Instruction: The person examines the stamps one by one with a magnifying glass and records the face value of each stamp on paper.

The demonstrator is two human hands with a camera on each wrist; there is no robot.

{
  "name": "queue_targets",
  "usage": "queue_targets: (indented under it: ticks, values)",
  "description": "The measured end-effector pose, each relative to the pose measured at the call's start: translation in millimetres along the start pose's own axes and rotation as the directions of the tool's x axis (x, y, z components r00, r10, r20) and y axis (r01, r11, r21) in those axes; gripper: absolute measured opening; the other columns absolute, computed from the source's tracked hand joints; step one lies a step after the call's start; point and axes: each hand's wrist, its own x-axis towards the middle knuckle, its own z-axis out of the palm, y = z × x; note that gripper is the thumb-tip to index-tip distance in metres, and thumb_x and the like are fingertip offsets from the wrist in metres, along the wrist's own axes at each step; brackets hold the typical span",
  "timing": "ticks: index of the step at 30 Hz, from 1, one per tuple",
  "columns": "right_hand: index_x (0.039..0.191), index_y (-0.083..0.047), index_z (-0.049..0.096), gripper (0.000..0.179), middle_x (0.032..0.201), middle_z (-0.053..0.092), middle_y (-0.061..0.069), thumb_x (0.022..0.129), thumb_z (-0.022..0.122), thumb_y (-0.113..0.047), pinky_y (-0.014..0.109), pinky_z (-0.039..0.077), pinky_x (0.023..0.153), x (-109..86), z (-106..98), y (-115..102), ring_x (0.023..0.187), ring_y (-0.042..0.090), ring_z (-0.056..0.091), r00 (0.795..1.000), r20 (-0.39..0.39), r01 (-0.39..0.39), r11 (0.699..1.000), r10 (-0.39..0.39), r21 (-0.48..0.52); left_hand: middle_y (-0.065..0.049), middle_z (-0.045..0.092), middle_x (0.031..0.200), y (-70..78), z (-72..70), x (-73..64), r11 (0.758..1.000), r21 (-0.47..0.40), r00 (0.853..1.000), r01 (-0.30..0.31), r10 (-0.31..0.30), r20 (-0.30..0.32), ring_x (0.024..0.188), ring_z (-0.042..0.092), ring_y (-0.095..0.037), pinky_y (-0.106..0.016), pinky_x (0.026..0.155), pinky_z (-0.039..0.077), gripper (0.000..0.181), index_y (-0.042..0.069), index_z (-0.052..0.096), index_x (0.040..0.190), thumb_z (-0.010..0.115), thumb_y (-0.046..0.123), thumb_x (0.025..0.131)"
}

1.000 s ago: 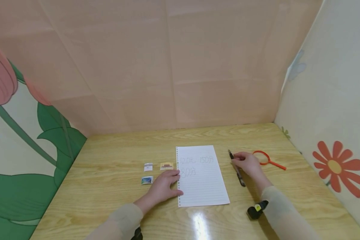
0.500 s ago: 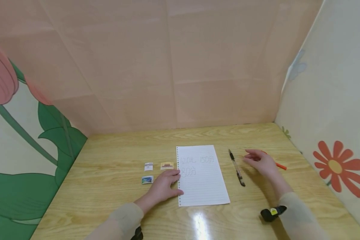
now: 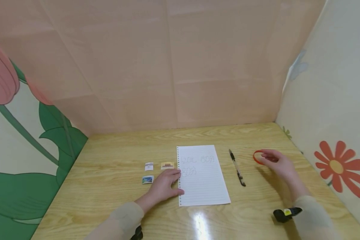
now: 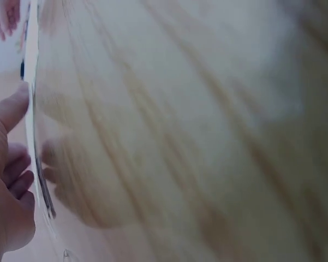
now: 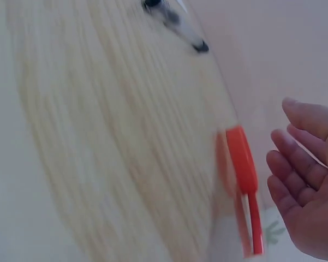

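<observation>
A lined white sheet of paper (image 3: 204, 186) with handwritten figures lies mid-table. My left hand (image 3: 165, 186) rests along its punched left edge, fingers and thumb extended; the left wrist view shows that hand (image 4: 11, 180) beside the sheet's edge. At the right, my right hand (image 3: 279, 165) hovers over a red magnifying glass (image 3: 254, 157), hiding its handle in the head view. From the right wrist, this hand (image 5: 311, 174) appears loosely bent and apart from the magnifying glass (image 5: 241, 161). A pen (image 3: 236, 166) lies uncapped-looking between paper and right hand.
Left of the paper lie small stamp-like pieces: a pale one (image 3: 149, 166), a blue-green one (image 3: 148, 179) and a yellow one (image 3: 167, 165), close to the left fingers. A pink sheet (image 3: 180, 66) backs the wooden table (image 3: 108, 186); a flowered wall (image 3: 333, 110) bounds the right.
My right hand has left the pen on the table and moved right, over the magnifying glass's handle. The left hand stays on the paper's edge.
</observation>
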Motion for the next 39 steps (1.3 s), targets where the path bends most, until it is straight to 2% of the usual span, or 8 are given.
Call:
queue_targets:
  ticks: [4, 8, 12, 15, 17, 22, 29, 39]
  values:
    - [0.135, 0.006, 0.054, 0.052, 0.123, 0.059, 0.029, 0.096, 0.068, -0.025, 0.012, 0.044, 0.069, -1.3, -7.8, 15.4, 0.097, 0.016, 0.059, 0.999, -0.04, 0.011, 0.999, -0.013, -0.053, -0.008, 0.057, 0.138, -2.7, -2.6, -0.6, 0.997, -0.071, 0.998, -0.004, 0.0, -0.063, 0.133, 0.046, -0.03, -0.045, 0.114, 0.033, 0.066, 0.003, 0.061, 0.133, 0.08, 0.041, 0.082]
    - [0.133, 0.009, 0.055, 0.051, 0.126, 0.056, 0.033, 0.093, 0.071, -0.019, 0.01, 0.041, 0.067, -3.1, -13.6, 32.7, 0.106, 0.044, 0.056, 0.996, -0.073, 0.037, 0.996, -0.043, -0.083, -0.01, 0.061, 0.133, -8.2, -6.5, -1.3, 0.993, -0.115, 0.991, 0.017, -0.031, -0.13, 0.13, 0.049, -0.032, -0.047, 0.111, 0.036, 0.059, 0.004, 0.066, 0.128, 0.081, 0.037, 0.082]
    - [0.131, 0.01, 0.056, 0.05, 0.117, 0.059, 0.032, 0.091, 0.073, -0.016, 0.009, 0.044, 0.063, -3.6, -16.9, 47.9, 0.093, 0.018, 0.06, 0.996, -0.072, 0.047, 0.995, -0.053, -0.085, -0.01, 0.065, 0.126, -15.7, -10.9, -1.0, 0.99, -0.138, 0.976, 0.023, -0.052, -0.209, 0.12, 0.056, -0.03, -0.045, 0.105, 0.044, 0.052, 0.003, 0.069, 0.122, 0.084, 0.03, 0.081]
    - [0.129, 0.01, 0.059, 0.049, 0.113, 0.062, 0.03, 0.09, 0.075, -0.017, 0.008, 0.043, 0.067, -3.0, -18.4, 56.0, 0.087, -0.004, 0.051, 0.996, -0.066, 0.055, 0.995, -0.061, -0.081, -0.011, 0.067, 0.121, -21.8, -14.5, 0.1, 0.99, -0.142, 0.963, 0.018, -0.055, -0.262, 0.115, 0.058, -0.031, -0.046, 0.101, 0.046, 0.047, 0.002, 0.071, 0.117, 0.085, 0.025, 0.079]
    - [0.128, 0.008, 0.061, 0.049, 0.116, 0.062, 0.029, 0.089, 0.076, -0.018, 0.007, 0.039, 0.07, -2.4, -19.1, 59.9, 0.091, -0.009, 0.047, 0.995, -0.063, 0.073, 0.992, -0.08, -0.103, -0.01, 0.068, 0.119, -26.7, -16.4, 1.3, 0.989, -0.141, 0.958, 0.039, -0.077, -0.278, 0.114, 0.058, -0.03, -0.045, 0.101, 0.046, 0.045, 0.005, 0.072, 0.116, 0.085, 0.026, 0.079]
    - [0.126, 0.006, 0.063, 0.048, 0.123, 0.06, 0.03, 0.089, 0.076, -0.021, 0.004, 0.034, 0.074, -0.5, -19.3, 66.8, 0.098, -0.011, 0.043, 0.994, -0.057, 0.083, 0.99, -0.09, -0.116, -0.009, 0.068, 0.12, -39.9, -21.8, 3.7, 0.985, -0.146, 0.948, 0.097, -0.136, -0.287, 0.115, 0.058, -0.031, -0.048, 0.103, 0.045, 0.046, 0.004, 0.071, 0.118, 0.084, 0.027, 0.08]
    - [0.118, 0.006, 0.068, 0.038, 0.117, 0.064, 0.028, 0.089, 0.076, -0.016, 0.004, 0.034, 0.074, 1.6, -18.9, 71.1, 0.094, -0.02, 0.04, 0.992, -0.066, 0.098, 0.987, -0.107, -0.127, -0.011, 0.068, 0.122, -54.7, -27.0, 4.6, 0.967, -0.176, 0.94, 0.187, -0.228, -0.253, 0.119, 0.057, -0.033, -0.049, 0.107, 0.04, 0.046, 0.004, 0.07, 0.12, 0.083, 0.026, 0.081]
    - [0.111, 0.003, 0.072, 0.031, 0.11, 0.068, 0.024, 0.089, 0.076, -0.018, 0.014, 0.038, 0.072, 1.5, -17.0, 72.3, 0.089, -0.019, 0.041, 0.994, -0.074, 0.064, 0.983, -0.078, -0.175, -0.012, 0.066, 0.124, -62.3, -26.3, 7.8, 0.965, -0.173, 0.95, 0.197, -0.232, -0.207, 0.12, 0.055, -0.034, -0.049, 0.109, 0.038, 0.048, 0.005, 0.069, 0.121, 0.084, 0.024, 0.08]
